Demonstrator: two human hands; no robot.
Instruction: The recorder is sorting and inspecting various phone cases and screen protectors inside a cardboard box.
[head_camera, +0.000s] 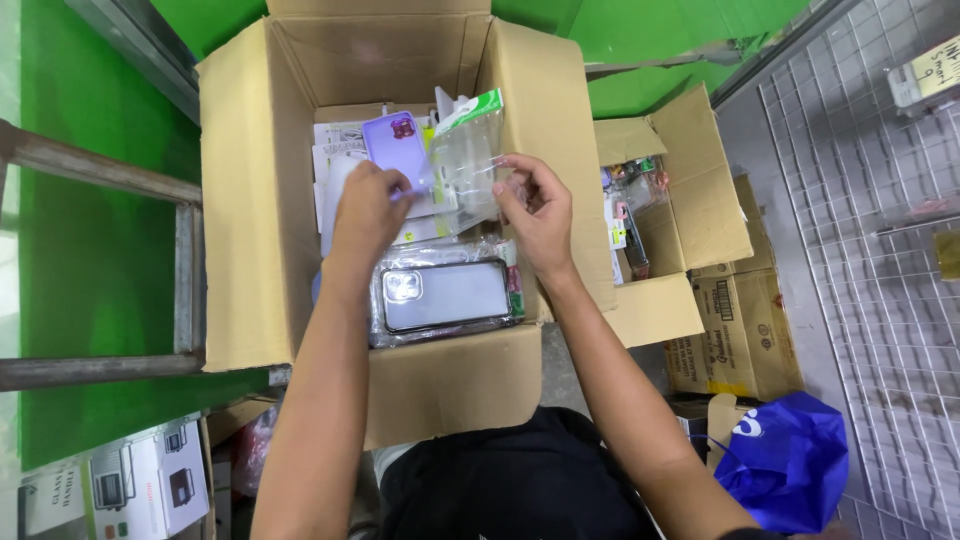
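Hands apart, we are pinching a purple phone case (398, 148) with our left hand (367, 205) and a clear sleeve (468, 160) with our right hand (540, 212) over the box (250, 200), seemingly mid-bagging, needing careful alignment.

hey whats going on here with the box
A person stands over an open cardboard box full of packaged phone cases. Both hands are inside it: the left hand holds a lilac phone case, and the right hand pinches a clear plastic sleeve with a green header. A clear case in wrapping lies on top of the pile below. A smaller open box sits to the right.
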